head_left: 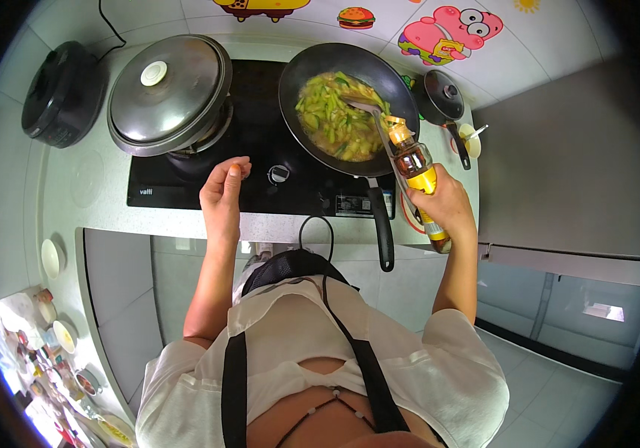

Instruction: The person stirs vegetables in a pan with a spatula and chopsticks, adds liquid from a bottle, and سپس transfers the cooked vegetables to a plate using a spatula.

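My right hand (447,201) grips a sauce bottle (413,160) with dark contents, a yellow label and a yellow cap. The bottle tilts toward a black wok (294,127), its cap over the wok's right rim. In the wok lie cut green vegetables (335,112) in some liquid. A grey spatula (368,108) rests among them, and its handle runs out over the rim behind the bottle. My left hand (224,194) hovers over the front of the black hob (253,179), left of a knob. Its fingers are curled in, the thumb against them, and nothing shows in them.
A large lidded pan (178,97) stands on the left burner, with a dark appliance (62,97) beyond it. The wok's handle (381,228) juts past the counter's front edge. To the right are a small lidded pan (439,97), a pale bowl (471,140) and a grey cabinet-like surface (559,164).
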The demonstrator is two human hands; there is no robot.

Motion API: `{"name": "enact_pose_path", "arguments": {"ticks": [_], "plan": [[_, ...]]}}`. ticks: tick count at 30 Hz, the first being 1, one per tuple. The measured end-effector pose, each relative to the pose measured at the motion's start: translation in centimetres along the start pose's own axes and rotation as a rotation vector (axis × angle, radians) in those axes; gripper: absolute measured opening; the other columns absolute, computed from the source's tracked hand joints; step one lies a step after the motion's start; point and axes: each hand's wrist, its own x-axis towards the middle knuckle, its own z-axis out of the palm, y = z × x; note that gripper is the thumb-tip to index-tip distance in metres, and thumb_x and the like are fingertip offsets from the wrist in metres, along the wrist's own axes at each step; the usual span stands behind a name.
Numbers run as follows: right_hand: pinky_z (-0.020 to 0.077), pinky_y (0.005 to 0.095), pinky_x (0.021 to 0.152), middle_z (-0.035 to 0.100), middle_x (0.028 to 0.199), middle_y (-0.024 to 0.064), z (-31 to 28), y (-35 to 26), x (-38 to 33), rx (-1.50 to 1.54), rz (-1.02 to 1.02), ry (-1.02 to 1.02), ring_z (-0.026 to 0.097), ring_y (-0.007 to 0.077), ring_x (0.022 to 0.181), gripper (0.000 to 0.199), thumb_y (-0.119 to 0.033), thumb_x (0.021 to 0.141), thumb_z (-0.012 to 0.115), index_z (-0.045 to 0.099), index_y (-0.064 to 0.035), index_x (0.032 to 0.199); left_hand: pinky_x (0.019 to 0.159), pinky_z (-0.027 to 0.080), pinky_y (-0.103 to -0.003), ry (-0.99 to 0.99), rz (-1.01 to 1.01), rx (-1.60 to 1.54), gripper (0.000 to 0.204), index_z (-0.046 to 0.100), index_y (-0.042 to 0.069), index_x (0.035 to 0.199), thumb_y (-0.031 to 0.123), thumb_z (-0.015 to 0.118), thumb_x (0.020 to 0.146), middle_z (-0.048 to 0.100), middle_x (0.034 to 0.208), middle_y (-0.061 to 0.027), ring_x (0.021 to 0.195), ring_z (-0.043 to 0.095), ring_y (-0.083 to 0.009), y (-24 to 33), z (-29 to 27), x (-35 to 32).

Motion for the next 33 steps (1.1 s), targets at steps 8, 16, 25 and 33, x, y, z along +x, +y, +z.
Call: {"name": "enact_pose_path", "arguments": {"ticks": [8,16,25,33], "plan": [[0.0443,0.0427,0.067,0.059,0.080,0.0203,0.3,-0.2,0.1,-0.005,-0.008,0.007,0.058,0.0371,0.077,0.043,-0.032,0.062,0.066,0.052,0.0008,0.086,0.082,0.042,-0.023,0.007,-0.022,-0.038,0.023,0.060,-0.002,0.099,0.018,0.052,0.090,0.061,0.089,-0.0045,0.086,0.055,-0.0101,-0.2,-0.4,-0.5],[0.0451,0.0413,0.065,0.060,0.080,0.0190,0.2,-0.8,-0.1,0.054,-0.014,0.036,0.058,0.0354,0.074,0.040,-0.031,0.065,0.065,0.051,-0.0002,0.088,0.083,0.041,-0.023,0.006,-0.022,-0.036,0.022,0.060,-0.001,0.099,0.018,0.053,0.089,0.061,0.090,-0.0042,0.087,0.054,-0.0099,0.2,-0.7,-1.0],[0.0466,0.0322,0.065,0.062,0.078,0.0109,0.4,-0.1,-0.3,0.493,-0.089,0.293,0.060,0.0195,0.070,0.029,-0.018,0.070,0.067,0.052,-0.0026,0.089,0.082,0.041,-0.023,-0.010,-0.008,0.007,0.023,0.060,-0.002,0.098,0.018,0.051,0.090,0.061,0.089,-0.0041,0.085,0.054,-0.0098,0.7,0.3,-1.7],[0.0461,0.0277,0.069,0.059,0.085,0.0056,0.8,-0.9,-1.2,0.949,-0.210,0.089,0.057,0.0142,0.073,0.028,-0.007,0.074,0.060,0.050,-0.0025,0.099,0.082,0.042,-0.025,0.091,0.028,0.105,0.022,0.061,-0.001,0.097,0.016,0.049,0.090,0.062,0.088,-0.0047,0.084,0.055,-0.0109,1.9,-0.2,-4.9]]}}
